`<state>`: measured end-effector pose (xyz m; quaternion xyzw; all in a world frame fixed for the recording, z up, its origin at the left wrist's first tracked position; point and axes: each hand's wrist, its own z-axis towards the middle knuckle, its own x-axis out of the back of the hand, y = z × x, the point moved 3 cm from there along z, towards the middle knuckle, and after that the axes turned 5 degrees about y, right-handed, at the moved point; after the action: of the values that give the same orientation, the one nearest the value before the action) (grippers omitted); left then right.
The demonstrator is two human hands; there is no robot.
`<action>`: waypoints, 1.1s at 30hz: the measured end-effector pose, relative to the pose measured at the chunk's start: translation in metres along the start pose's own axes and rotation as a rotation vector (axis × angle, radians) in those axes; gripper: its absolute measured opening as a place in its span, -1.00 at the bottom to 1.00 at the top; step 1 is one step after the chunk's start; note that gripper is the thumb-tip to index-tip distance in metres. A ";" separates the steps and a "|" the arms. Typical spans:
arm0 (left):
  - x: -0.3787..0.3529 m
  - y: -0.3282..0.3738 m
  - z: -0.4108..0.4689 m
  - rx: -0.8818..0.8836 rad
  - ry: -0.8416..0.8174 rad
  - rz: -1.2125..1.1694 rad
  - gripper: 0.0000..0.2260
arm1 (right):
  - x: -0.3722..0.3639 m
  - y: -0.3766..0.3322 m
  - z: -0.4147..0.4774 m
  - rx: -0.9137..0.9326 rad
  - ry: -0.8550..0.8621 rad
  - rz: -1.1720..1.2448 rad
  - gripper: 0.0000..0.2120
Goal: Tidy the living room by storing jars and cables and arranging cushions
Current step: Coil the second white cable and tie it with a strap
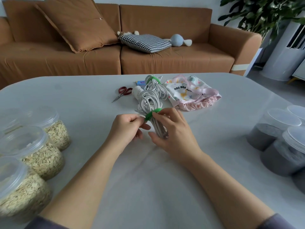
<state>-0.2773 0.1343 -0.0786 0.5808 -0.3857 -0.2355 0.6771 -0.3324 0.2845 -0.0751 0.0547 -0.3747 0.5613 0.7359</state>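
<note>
- The left hand [127,128] pinches the loose end of the green tie [151,115] between thumb and fingers, apparently to pull it snug.
- The right hand [171,129] curls round the near end of the cable bundle [151,101] with its fingertips on the tie, likely steadying the loops so they cannot spring apart.
- The cable bundle lies on the surface [148,179]. Its far loops fan out and touch a second bundle [155,86] just behind it, already bound with its own green tie.
- Left of the cable bundle lie red scissors [123,93]; right of it is a printed drawstring bag [191,92], perhaps meant for the cables.
- Well left of the cable bundle stand oat jars [36,146], and well right of it dark-filled jars [272,134], none yet stored.
- Far behind the cable bundle, cushions [77,23] lie unarranged on the sofa [173,58].
</note>
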 end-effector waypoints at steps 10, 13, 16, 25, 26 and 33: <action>-0.006 -0.013 0.003 0.061 -0.062 0.118 -0.77 | -0.002 0.024 -0.005 -0.612 -0.213 0.195 -0.69; -0.007 -0.010 0.002 0.037 -0.056 0.132 -0.70 | -0.002 0.017 -0.005 -0.532 -0.255 0.178 -0.65; -0.011 0.000 -0.003 0.048 -0.105 -0.017 -0.65 | -0.002 0.018 -0.006 -0.494 -0.231 0.276 -0.67; -0.010 0.005 -0.005 -0.042 0.027 -0.215 -0.80 | 0.001 0.012 -0.005 -0.461 -0.135 0.563 -0.70; -0.008 0.005 -0.004 -0.048 0.045 -0.220 -0.84 | 0.001 0.010 -0.005 -0.448 -0.143 0.573 -0.70; -0.001 0.001 0.001 0.010 0.054 -0.267 -0.91 | -0.001 0.005 -0.004 -0.361 -0.204 0.609 -0.56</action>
<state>-0.2788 0.1340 -0.0779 0.6367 -0.2877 -0.3058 0.6468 -0.3350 0.2874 -0.0807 -0.1345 -0.5381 0.6711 0.4918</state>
